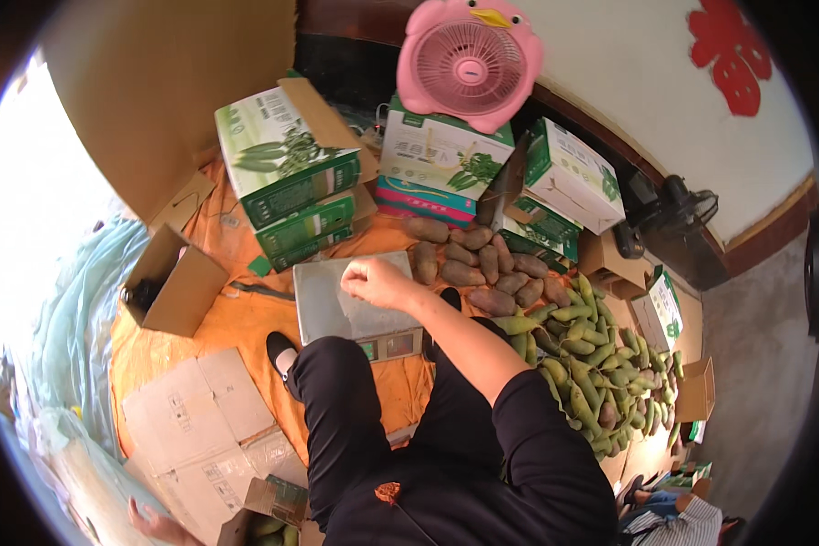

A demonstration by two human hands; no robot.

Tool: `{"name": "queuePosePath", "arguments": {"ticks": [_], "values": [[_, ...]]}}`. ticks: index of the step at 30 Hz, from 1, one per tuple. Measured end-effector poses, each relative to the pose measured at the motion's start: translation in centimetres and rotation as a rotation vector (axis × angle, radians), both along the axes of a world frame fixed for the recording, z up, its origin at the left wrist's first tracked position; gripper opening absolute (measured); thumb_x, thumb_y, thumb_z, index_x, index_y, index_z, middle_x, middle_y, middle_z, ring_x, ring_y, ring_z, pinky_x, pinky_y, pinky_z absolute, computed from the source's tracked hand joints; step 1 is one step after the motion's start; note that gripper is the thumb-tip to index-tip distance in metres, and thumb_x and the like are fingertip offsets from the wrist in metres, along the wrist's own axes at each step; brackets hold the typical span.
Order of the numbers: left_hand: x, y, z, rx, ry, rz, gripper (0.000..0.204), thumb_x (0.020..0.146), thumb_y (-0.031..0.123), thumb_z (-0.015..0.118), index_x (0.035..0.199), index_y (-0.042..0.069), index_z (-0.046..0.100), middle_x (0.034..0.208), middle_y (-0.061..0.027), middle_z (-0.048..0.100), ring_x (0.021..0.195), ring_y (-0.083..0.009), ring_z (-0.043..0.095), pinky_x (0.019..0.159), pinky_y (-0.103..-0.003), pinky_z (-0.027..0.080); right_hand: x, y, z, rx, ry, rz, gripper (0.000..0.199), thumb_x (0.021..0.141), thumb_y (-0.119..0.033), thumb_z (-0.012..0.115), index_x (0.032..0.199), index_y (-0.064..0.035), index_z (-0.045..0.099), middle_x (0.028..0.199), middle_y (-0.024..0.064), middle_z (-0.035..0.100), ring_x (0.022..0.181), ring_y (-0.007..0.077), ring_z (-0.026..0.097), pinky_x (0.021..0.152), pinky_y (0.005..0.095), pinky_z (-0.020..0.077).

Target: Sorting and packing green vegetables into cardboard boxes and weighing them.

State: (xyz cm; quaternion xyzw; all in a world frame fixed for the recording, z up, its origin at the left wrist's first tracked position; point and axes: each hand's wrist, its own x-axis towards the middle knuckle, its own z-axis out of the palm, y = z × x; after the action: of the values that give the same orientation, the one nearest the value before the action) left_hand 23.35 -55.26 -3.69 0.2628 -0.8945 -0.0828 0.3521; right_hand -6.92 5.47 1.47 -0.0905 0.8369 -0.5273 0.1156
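A person sits low on an orange sheet [246, 318] spread over the floor, seen from above; dark trousers and a dark sleeve fill the lower middle of the view.

The right hand [378, 280] reaches forward over the flat grey platform of a weighing scale [332, 305], which lies straight ahead between the person's feet. Its fingers [357, 274] are curled into a loose fist, knuckles up — whether anything small is pinched inside cannot be told. The hand hovers at the scale's far right corner; contact with the platform is unclear.

The fruit lies to the right of that hand. Nearest is a row of brownish oblong mangoes [482, 264], just beyond and beside the fist, most with their long axes running away from the person. Further right and nearer the person spreads a larger heap of green mangoes [591, 364], long axes mixed.

The left hand is not in view, so the right one is the nearer to both scale and fruit.

Behind the scale stand stacked green-and-white cartons [291, 173], with a pink bird-shaped fan [469, 59] above. Flattened cardboard [200, 428] lies at lower left — another person's hand [150, 523] shows at the bottom edge there.
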Motion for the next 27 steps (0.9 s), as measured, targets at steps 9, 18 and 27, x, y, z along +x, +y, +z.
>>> {"name": "queuePosePath", "arguments": {"ticks": [9, 18, 27], "values": [[-23.4, 28.5, 7.2, 0.424, -0.096, -0.850, 0.021, 0.080, -0.004, 0.060, 0.101, 0.000, 0.063, 0.106, -0.0124, 0.061, 0.107, -0.0278, 0.054, 0.097, -0.037, 0.039, 1.1, 4.5, -0.2, 0.301, 0.121, -0.017, 0.019, 0.082, -0.023, 0.063, 0.090, -0.0052, 0.066, 0.081, 0.0124, 0.068, 0.076, 0.0285, 0.065, 0.068, 0.0379, 0.0493], [-28.2, 52.6, 13.5, 0.345, -0.280, -1.530, 0.025, 0.072, 0.006, 0.070, 0.097, 0.009, 0.066, 0.108, -0.0086, 0.059, 0.119, -0.0332, 0.048, 0.098, -0.044, 0.037, 3.2, 11.3, 1.9, 0.224, 0.079, -0.119, 0.020, 0.083, -0.023, 0.063, 0.095, -0.0070, 0.065, 0.078, 0.0117, 0.066, 0.075, 0.0268, 0.065, 0.067, 0.0366, 0.0491], [-29.4, 52.7, 5.8, 0.234, -0.521, -1.444, 0.025, 0.072, 0.010, 0.071, 0.097, 0.010, 0.068, 0.105, -0.0073, 0.060, 0.111, -0.0299, 0.052, 0.097, -0.044, 0.036, 0.1, 24.1, 4.1, 0.527, 0.058, -0.387, 0.018, 0.080, -0.025, 0.064, 0.089, -0.0095, 0.068, 0.086, 0.0125, 0.068, 0.082, 0.0297, 0.065, 0.072, 0.0408, 0.0511]]}}
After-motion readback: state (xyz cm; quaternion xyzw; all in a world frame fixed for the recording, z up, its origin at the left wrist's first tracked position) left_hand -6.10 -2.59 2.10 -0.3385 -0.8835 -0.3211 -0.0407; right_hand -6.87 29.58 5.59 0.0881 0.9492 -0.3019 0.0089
